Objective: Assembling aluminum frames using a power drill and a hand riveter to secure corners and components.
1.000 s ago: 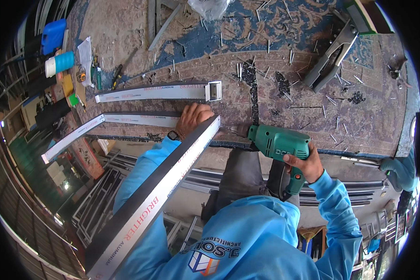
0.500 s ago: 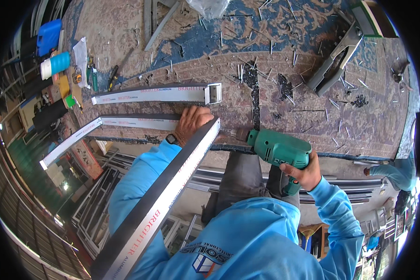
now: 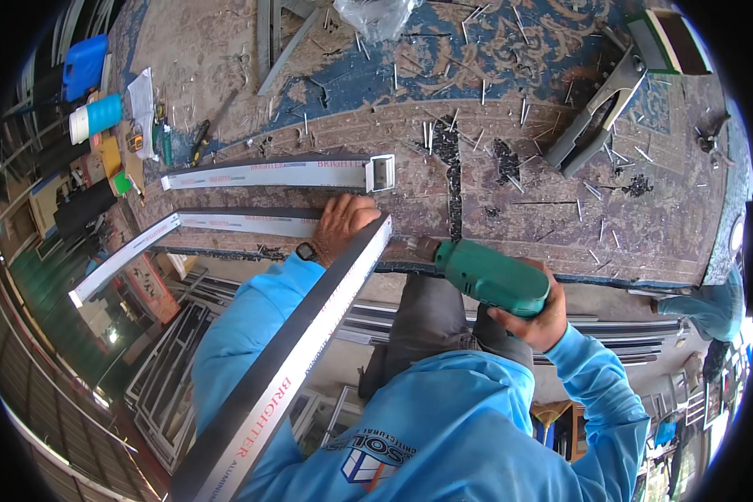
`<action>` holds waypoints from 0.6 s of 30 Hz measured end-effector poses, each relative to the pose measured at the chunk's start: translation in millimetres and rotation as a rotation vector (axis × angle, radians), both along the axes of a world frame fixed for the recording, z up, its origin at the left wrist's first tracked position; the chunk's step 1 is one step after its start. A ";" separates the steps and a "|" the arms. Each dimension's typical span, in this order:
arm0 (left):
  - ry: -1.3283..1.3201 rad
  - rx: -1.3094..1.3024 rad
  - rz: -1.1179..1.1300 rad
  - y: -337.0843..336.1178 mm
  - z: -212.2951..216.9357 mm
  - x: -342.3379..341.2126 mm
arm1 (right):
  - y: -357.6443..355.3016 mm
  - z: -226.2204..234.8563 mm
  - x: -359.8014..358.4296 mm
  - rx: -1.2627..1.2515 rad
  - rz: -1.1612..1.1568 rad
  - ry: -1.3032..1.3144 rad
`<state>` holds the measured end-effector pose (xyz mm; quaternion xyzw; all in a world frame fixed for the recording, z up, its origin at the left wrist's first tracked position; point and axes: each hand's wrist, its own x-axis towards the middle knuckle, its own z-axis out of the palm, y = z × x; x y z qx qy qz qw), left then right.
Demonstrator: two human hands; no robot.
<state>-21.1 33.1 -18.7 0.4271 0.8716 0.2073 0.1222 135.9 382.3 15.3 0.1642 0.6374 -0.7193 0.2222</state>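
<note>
the left hand (image 3: pixel 343 224) is pressing flat, grip spread, on the end of a long aluminium profile (image 3: pixel 309 335) lying across the desk (image 3: pixel 519 201) edge. the right hand (image 3: pixel 535 314) is wrapping its grip tight around a green power drill (image 3: pixel 489 276), its nose pointing toward the profile's end just beside the left grip.

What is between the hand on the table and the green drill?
In the head view, the end of a long metal bar lies between the left hand and the green drill, which the right hand holds. Beside it is bare worn table.
</note>
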 end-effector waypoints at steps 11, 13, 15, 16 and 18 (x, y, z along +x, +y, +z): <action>0.111 0.014 -0.055 -0.9 -5.5 -0.6 | 8.8 18.3 -17.4 0.177 0.155 0.254; 0.081 -0.039 -0.047 -2.1 -5.4 0.2 | 8.4 21.2 -23.4 0.229 0.202 0.277; 0.094 -0.049 -0.059 -2.1 -3.2 0.8 | 9.6 25.6 -31.5 0.241 0.197 0.335; 0.082 -0.057 -0.047 -2.2 -0.7 2.5 | 10.5 27.9 -36.6 0.263 0.190 0.376; 0.141 -0.060 -0.068 0.6 0.3 2.4 | 18.0 32.9 -49.2 0.232 0.253 0.272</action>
